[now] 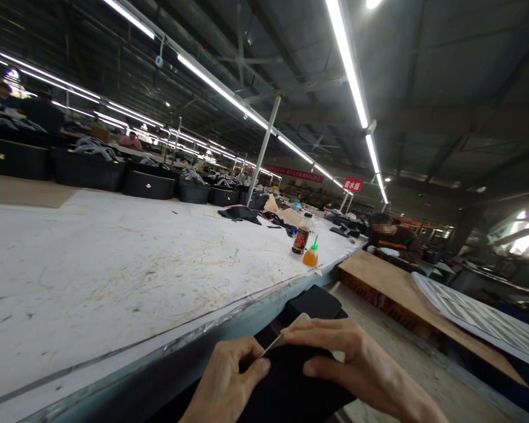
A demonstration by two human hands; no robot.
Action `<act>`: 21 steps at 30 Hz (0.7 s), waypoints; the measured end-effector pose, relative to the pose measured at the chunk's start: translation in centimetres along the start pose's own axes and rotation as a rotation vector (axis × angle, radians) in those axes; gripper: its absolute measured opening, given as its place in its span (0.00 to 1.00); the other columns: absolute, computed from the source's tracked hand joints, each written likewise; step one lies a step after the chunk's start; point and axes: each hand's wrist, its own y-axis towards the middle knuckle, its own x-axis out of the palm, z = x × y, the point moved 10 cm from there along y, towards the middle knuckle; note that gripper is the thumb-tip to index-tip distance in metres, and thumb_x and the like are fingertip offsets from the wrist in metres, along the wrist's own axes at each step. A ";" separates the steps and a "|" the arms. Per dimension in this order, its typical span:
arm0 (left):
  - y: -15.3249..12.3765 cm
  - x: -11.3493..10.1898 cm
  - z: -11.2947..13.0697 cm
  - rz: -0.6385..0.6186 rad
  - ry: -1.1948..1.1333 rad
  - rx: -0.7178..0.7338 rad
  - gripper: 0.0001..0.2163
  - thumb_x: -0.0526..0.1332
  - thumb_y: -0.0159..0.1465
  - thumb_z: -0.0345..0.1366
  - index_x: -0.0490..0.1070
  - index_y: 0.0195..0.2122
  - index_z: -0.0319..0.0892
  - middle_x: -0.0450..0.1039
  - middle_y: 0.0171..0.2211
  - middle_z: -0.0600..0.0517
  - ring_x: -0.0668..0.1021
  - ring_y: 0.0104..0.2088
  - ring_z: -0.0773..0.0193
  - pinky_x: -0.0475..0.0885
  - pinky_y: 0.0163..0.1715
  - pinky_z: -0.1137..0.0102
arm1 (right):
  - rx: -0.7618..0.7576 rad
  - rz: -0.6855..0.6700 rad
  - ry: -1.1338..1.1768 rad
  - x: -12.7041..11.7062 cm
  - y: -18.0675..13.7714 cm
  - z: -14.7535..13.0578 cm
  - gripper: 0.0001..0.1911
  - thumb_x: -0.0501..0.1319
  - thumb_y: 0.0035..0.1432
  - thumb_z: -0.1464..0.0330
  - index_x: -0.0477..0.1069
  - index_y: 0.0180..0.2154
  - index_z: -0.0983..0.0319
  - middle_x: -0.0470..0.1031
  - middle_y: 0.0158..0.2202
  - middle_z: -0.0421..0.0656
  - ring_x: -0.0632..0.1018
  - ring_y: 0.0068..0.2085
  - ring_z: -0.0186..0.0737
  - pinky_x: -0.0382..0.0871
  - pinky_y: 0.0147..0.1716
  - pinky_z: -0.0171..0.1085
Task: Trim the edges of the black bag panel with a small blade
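Two bare hands work a piece of black cloth [291,382] just below the near edge of a long white table [114,276]. The left hand [229,382] pinches a thin metal sliver [271,346], perhaps a needle or blade, between thumb and forefinger, closed on it. The right hand [352,364] lies curled over the cloth's top edge, fingers pressing it down, its forefinger tip meeting the sliver. More black pieces [315,302] are stacked just beyond the hands against the table's edge. Toward the far right corner of the table stand a dark bottle [301,238] and a small orange bottle [311,255] with a green nozzle, just beside each other. Black bins [88,170] line the table's far edge. Past the corner, another person [392,238] bends over a bench beside a brown board [401,294]
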 end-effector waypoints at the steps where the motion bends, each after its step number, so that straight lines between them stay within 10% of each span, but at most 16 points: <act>1: 0.0 -0.4 -0.2 0.011 0.003 -0.001 0.12 0.59 0.61 0.40 0.70 0.24 0.40 0.62 0.21 0.57 0.66 0.25 0.64 0.58 0.26 0.70 | -0.011 0.056 0.039 -0.8 -0.4 0.2 0.20 0.67 0.60 0.71 0.77 0.53 0.48 0.82 0.50 0.38 0.81 0.52 0.41 0.74 0.52 0.35; 11: -1.5 -2.1 1.2 0.084 0.092 0.058 0.16 0.55 0.67 0.45 0.75 0.29 0.41 0.75 0.26 0.51 0.77 0.30 0.57 0.65 0.31 0.68 | 0.164 0.710 -0.027 -2.4 -5.4 2.8 0.14 0.69 0.55 0.65 0.82 0.45 0.45 0.85 0.44 0.35 0.85 0.42 0.42 0.78 0.40 0.31; 16: -2.0 -2.3 1.7 0.112 0.171 0.090 0.17 0.54 0.67 0.45 0.76 0.30 0.41 0.77 0.27 0.49 0.78 0.31 0.54 0.66 0.32 0.67 | 0.061 0.744 -0.148 -2.2 -5.9 1.5 0.09 0.66 0.59 0.67 0.82 0.40 0.48 0.81 0.36 0.38 0.82 0.37 0.39 0.75 0.38 0.33; 21: -2.5 -2.1 2.4 0.108 0.154 0.100 0.17 0.55 0.68 0.47 0.76 0.30 0.43 0.77 0.28 0.50 0.78 0.31 0.56 0.67 0.31 0.70 | 0.028 0.770 -0.292 -2.1 -6.1 1.5 0.02 0.67 0.56 0.67 0.79 0.33 0.53 0.72 0.51 0.44 0.76 0.51 0.48 0.74 0.48 0.43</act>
